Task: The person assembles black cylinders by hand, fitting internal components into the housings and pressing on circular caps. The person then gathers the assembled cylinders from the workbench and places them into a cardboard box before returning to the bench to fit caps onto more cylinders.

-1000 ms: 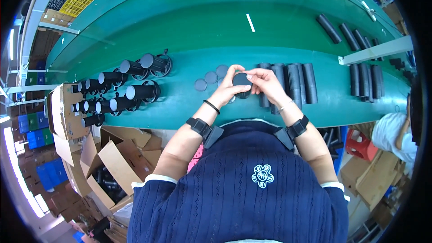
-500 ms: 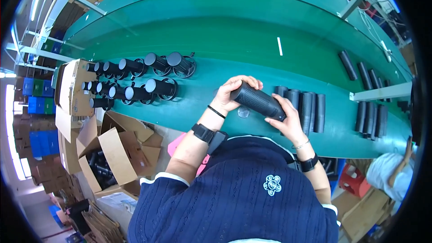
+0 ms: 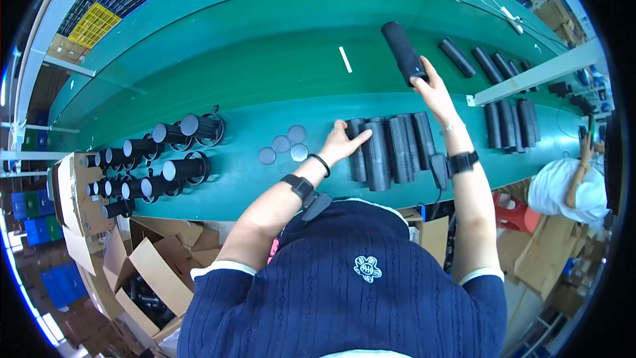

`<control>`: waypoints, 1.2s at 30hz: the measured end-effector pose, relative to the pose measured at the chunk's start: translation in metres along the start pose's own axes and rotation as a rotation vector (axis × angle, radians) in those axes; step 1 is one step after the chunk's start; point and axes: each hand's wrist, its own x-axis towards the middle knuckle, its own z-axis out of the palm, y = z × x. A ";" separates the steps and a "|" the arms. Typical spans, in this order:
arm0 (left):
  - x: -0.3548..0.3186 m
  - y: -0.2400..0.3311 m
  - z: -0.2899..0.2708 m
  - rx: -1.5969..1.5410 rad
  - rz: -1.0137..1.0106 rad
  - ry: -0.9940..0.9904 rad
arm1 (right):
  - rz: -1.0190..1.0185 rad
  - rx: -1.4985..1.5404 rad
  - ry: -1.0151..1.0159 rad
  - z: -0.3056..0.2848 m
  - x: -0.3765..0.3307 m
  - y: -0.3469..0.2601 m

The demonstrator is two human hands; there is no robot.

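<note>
My right hand [image 3: 434,87] grips a black perforated cylinder [image 3: 400,48] by its lower end, holding it tilted above the far green strip of the bench. My left hand [image 3: 342,143] is at the left end of a row of similar cylinders, its thumb and fingers round the upper part of the leftmost cylinder [image 3: 358,167]. The hand hides part of that cylinder. Beside it in the row lies another black cylinder [image 3: 377,159]. Several round discs [image 3: 281,144], mostly dark grey, lie left of my left hand, near the wrist.
Black cylindrical parts with ring bases [image 3: 187,170] lie in two rows at the left. More cylinders [image 3: 510,124] lie right, beyond a white post [image 3: 536,73]. An open carton [image 3: 156,275] of black parts stands lower left. Another person [image 3: 566,185] is at the far right.
My left hand has let go of the held cylinder and moved to the row. My right hand has carried that cylinder up and away. The view has shifted right, and several discs now show.
</note>
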 end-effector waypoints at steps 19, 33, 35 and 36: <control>-0.063 0.032 -0.032 -0.486 0.262 -0.439 | -0.062 -0.250 -0.340 0.024 0.011 0.037; -0.077 -0.031 -0.037 -0.341 0.488 -0.130 | 0.142 0.355 -0.601 0.115 -0.115 0.016; -0.086 -0.017 -0.039 -0.587 0.343 -0.224 | 0.130 0.347 -0.522 0.120 -0.117 0.015; -0.082 -0.020 -0.037 -0.573 0.345 -0.202 | 0.133 0.344 -0.523 0.122 -0.119 0.015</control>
